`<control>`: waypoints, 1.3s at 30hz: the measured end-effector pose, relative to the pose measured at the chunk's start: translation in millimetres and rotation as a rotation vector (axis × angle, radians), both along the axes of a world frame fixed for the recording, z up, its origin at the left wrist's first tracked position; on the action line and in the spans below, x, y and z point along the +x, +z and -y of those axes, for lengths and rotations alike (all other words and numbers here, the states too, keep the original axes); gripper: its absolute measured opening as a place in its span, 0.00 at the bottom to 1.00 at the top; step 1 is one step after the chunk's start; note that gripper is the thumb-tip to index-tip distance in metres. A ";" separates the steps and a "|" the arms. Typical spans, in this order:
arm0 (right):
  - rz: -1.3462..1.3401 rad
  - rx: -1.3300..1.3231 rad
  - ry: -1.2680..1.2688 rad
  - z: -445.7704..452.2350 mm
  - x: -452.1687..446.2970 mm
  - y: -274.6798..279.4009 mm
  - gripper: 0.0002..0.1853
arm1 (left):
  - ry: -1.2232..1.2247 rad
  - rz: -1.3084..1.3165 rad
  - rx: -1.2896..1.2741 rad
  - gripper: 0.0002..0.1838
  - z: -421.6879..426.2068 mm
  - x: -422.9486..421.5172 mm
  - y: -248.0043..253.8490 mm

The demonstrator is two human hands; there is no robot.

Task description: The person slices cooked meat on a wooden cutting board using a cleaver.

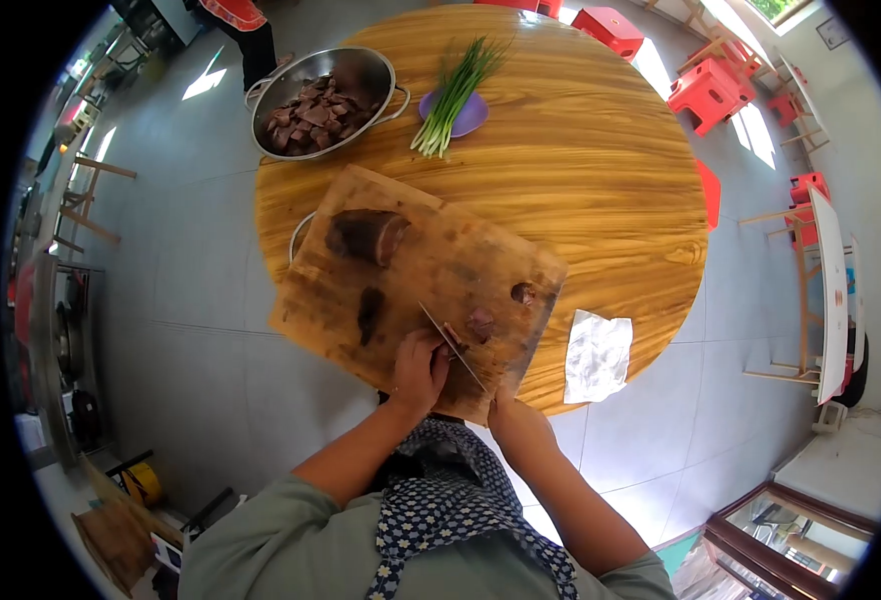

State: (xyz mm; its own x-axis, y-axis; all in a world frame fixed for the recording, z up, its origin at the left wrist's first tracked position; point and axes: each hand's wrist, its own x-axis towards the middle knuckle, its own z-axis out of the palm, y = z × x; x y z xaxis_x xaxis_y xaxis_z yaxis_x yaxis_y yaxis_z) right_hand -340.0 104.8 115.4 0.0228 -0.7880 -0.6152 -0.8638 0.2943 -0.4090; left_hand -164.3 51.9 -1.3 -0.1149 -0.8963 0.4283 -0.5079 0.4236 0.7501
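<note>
A wooden cutting board lies aslant at the near edge of the table. My right hand grips a knife at the board's near right edge, its thin blade pointing away and to the left. Left of the blade, my left hand has its fingers curled down on a piece of dark meat, mostly hidden by fingers and blade. Cut meat bits and a small dark end piece lie to the right. Farther left rest a large dark meat chunk and a narrow dark strip.
A two-handled metal pan at the back left holds sliced dark meat. Green onions lie across a purple dish. A white cloth sits right of the board. Red stools stand beyond the round table.
</note>
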 end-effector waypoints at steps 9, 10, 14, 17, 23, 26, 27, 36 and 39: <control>0.197 -0.233 -0.105 51.4 8.1 -31.7 0.14 | -0.048 -0.046 -0.011 0.11 1.9 -0.6 3.9; 0.297 -0.321 -0.221 51.0 -0.7 -25.7 0.15 | -0.042 -0.053 -0.013 0.11 3.0 -0.9 4.7; 0.339 -0.243 -0.353 43.4 -21.1 -18.5 0.14 | -0.061 -0.016 -0.047 0.17 -1.6 -1.7 20.4; 0.293 -0.217 -0.319 34.6 -12.0 -3.7 0.13 | -0.024 -0.029 -0.027 0.20 -0.8 -2.6 12.8; 0.165 -0.190 -0.224 -0.3 -2.4 -12.3 0.15 | -0.046 -0.053 0.052 0.21 -2.9 -1.3 11.4; 0.143 -0.184 -0.227 -4.3 -0.2 2.9 0.14 | -0.037 -0.029 0.023 0.18 -0.6 -2.4 11.8; 0.133 -0.188 -0.219 -6.7 0.2 10.1 0.13 | -0.019 -0.003 -0.014 0.16 0.5 -1.4 11.9; 0.114 -0.254 -0.104 -28.2 3.5 3.4 0.11 | -0.030 -0.028 0.054 0.14 -1.3 -2.3 6.8; 0.116 -0.271 -0.093 -27.7 3.7 1.6 0.11 | -0.023 0.008 0.032 0.14 -0.7 -2.5 8.0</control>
State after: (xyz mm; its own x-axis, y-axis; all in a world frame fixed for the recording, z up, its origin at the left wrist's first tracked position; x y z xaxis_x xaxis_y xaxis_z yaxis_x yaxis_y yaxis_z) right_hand -336.2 132.5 117.0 0.0011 -0.9250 -0.3798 -0.7811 0.2364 -0.5779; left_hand -166.8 52.6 6.7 -0.1388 -0.9065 0.3988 -0.5047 0.4112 0.7591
